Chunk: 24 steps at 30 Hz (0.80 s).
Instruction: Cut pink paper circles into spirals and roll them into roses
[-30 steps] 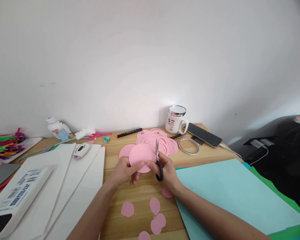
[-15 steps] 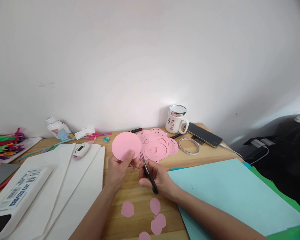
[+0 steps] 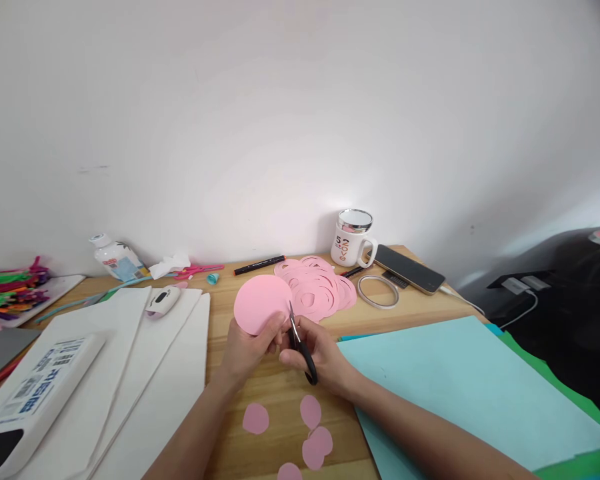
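My left hand (image 3: 255, 343) pinches a round pink paper disc (image 3: 261, 301) by its lower right edge, holding it above the wooden table (image 3: 260, 380). In my right hand (image 3: 320, 357) are black-handled scissors (image 3: 303, 347), their blades pointing up against the right edge of the disc. Whether the blades are fully closed I cannot tell. Behind both hands lies a heap of pink paper rings (image 3: 313, 287). Several small pink petal-shaped pieces (image 3: 256, 419) lie on the wood below my hands.
White sheets (image 3: 175, 373) with a white boxy device (image 3: 40, 393) lie left; light blue paper (image 3: 460, 380) lies right. Along the wall are a bottle (image 3: 120, 259), a black marker (image 3: 259, 265), a white mug (image 3: 350, 243), a tape ring (image 3: 379, 292) and a phone (image 3: 410, 269).
My left hand has moved right and slightly down with the disc, bringing its edge to the scissor blades. The black marker behind is now uncovered. The scissors have shifted slightly.
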Tool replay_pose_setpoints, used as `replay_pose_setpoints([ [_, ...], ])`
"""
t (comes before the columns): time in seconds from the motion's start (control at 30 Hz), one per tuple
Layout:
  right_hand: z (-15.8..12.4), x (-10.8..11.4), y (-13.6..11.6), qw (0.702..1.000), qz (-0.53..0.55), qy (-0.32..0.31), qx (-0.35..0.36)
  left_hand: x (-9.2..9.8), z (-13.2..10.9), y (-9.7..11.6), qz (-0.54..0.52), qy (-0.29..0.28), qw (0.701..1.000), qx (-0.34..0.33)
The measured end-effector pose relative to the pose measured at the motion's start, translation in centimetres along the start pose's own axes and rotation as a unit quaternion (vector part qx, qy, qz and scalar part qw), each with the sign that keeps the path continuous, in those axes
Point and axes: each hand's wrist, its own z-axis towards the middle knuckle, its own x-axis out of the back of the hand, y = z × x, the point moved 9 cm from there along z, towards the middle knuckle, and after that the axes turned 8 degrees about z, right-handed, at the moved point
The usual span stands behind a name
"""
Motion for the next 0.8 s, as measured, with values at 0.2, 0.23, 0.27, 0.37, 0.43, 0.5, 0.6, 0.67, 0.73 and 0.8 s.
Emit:
replay_pose_setpoints([
  [0.2,0.0,-0.3,-0.1,1.000,-0.014,-0.010,0.000,-0.2,-0.1,0.3,0.001,-0.008,1.000,-0.006],
  [0.23,0.0,-0.3,-0.1,1.000,-0.012,-0.009,0.002,-0.3,-0.1,0.4,0.003,-0.010,1.000,-0.009],
  [0.27,0.1,-0.3,-0.2,1.000,-0.010,-0.006,0.004,-0.4,-0.1,0.5,0.004,-0.010,1.000,-0.011],
  [0.37,0.0,-0.2,-0.1,1.000,-0.007,0.001,0.002,-0.4,-0.2,0.8,0.002,-0.004,1.000,-0.014],
  [0.43,0.0,-0.2,0.2,1.000,-0.001,0.004,-0.005,-0.4,-0.2,0.9,-0.005,0.001,1.000,-0.014],
  [0.5,-0.1,-0.1,0.5,1.000,0.006,0.004,-0.011,-0.3,-0.3,0.9,-0.011,0.004,1.000,-0.012],
  [0.6,-0.1,0.0,0.6,1.000,0.007,0.007,-0.011,-0.4,-0.4,0.9,-0.015,0.003,1.000,-0.006],
  [0.67,-0.1,0.0,0.6,1.000,-0.003,0.009,-0.009,-0.5,-0.4,0.8,-0.015,0.000,1.000,0.001],
  [0.73,-0.1,0.0,0.4,1.000,-0.008,0.014,-0.004,-0.6,-0.4,0.6,-0.017,-0.006,1.000,0.007],
  [0.8,-0.2,0.1,0.4,1.000,-0.007,0.016,-0.001,-0.7,-0.4,0.5,-0.022,-0.011,1.000,0.008],
])
